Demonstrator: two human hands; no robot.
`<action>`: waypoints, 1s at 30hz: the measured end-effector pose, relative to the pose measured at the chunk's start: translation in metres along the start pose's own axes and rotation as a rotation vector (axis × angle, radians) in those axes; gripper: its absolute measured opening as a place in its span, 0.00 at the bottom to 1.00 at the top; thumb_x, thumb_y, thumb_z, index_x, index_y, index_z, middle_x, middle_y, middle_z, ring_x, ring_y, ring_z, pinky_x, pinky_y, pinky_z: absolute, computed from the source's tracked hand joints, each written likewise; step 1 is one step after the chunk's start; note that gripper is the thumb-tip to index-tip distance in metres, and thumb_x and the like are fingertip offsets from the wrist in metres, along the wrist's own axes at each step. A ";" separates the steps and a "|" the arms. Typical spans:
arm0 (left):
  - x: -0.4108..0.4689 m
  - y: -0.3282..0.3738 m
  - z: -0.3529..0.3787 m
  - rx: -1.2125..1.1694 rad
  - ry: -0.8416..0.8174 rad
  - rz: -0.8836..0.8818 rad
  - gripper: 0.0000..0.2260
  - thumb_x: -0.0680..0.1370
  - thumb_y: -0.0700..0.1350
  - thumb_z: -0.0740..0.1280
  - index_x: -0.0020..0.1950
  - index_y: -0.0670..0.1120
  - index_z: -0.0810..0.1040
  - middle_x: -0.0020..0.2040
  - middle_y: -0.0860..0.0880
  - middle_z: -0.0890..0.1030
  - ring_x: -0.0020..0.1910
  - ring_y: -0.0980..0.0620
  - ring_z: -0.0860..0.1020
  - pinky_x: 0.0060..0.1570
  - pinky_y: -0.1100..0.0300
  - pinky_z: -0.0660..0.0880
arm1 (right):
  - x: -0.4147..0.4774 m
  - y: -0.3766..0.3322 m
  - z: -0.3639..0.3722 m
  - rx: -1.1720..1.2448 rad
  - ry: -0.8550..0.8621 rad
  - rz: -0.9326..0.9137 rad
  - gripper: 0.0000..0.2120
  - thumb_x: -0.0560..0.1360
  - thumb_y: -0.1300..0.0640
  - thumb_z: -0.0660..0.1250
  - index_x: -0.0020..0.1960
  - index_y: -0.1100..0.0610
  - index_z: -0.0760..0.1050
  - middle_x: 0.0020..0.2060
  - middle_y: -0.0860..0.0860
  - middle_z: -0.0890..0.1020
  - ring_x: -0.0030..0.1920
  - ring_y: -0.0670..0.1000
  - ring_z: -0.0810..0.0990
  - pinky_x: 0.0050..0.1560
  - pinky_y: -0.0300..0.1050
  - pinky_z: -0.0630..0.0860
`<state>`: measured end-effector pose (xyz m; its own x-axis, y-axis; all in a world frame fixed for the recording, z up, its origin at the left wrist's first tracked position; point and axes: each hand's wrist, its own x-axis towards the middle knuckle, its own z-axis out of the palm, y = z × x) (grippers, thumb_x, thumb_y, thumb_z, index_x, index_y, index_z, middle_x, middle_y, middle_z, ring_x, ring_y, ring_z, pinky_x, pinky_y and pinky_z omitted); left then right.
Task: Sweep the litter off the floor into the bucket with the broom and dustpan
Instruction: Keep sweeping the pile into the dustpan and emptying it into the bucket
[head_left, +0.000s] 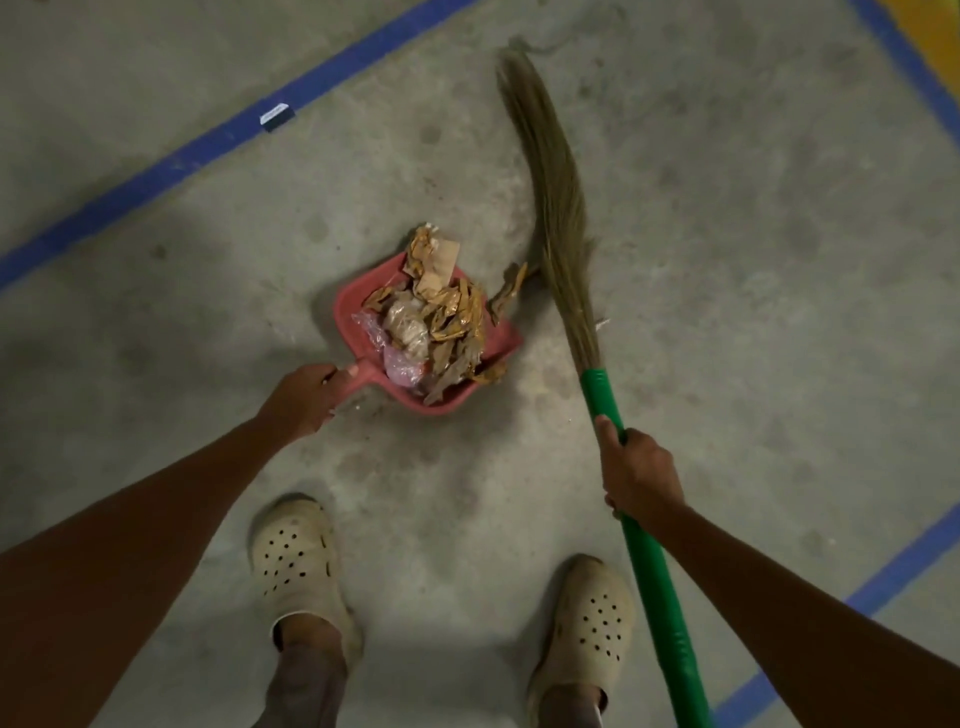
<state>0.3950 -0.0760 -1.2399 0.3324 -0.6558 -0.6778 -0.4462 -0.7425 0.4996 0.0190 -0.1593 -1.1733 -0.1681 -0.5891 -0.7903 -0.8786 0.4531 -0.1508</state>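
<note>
Floor of grey concrete (753, 322), blue-lined, lies underfoot. Long grass broom (563, 218) with green handle slants at right, the right hand (641, 475) holding it with fingers wrapped round the handle. Pink plastic dustpan (348, 306) sits left of it, the left hand (306, 397) gripping its handle, heaped with brown paper and plastic litter (447, 322); one scrap (506, 293) seemingly lies just outside.

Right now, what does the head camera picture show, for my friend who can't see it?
A left hand holds a pink dustpan heaped with litter on a concrete floor, while the right hand grips a green-handled broom beside it.
</note>
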 end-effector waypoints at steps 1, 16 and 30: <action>0.005 0.002 0.003 0.014 0.008 0.006 0.27 0.75 0.68 0.57 0.38 0.44 0.74 0.28 0.47 0.75 0.28 0.47 0.74 0.32 0.58 0.68 | 0.000 -0.002 0.007 0.009 -0.003 -0.002 0.24 0.83 0.35 0.51 0.49 0.56 0.72 0.40 0.55 0.81 0.33 0.52 0.83 0.30 0.45 0.81; -0.001 0.053 0.059 -0.173 0.078 0.087 0.19 0.84 0.53 0.62 0.34 0.49 0.71 0.29 0.51 0.74 0.29 0.48 0.76 0.35 0.53 0.75 | -0.020 -0.009 0.019 -0.056 0.002 -0.120 0.22 0.83 0.36 0.51 0.44 0.52 0.70 0.38 0.53 0.81 0.37 0.53 0.84 0.38 0.51 0.85; -0.118 0.113 0.001 -0.337 0.254 0.075 0.19 0.84 0.51 0.61 0.35 0.45 0.70 0.27 0.52 0.71 0.24 0.60 0.71 0.26 0.67 0.65 | -0.112 -0.044 -0.094 -0.221 0.074 -0.296 0.23 0.82 0.34 0.52 0.50 0.52 0.74 0.37 0.48 0.79 0.32 0.45 0.78 0.29 0.38 0.73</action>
<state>0.3042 -0.0822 -1.1037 0.5227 -0.6909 -0.4995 -0.1945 -0.6671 0.7192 0.0347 -0.1760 -1.0220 0.0832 -0.7236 -0.6852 -0.9678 0.1053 -0.2286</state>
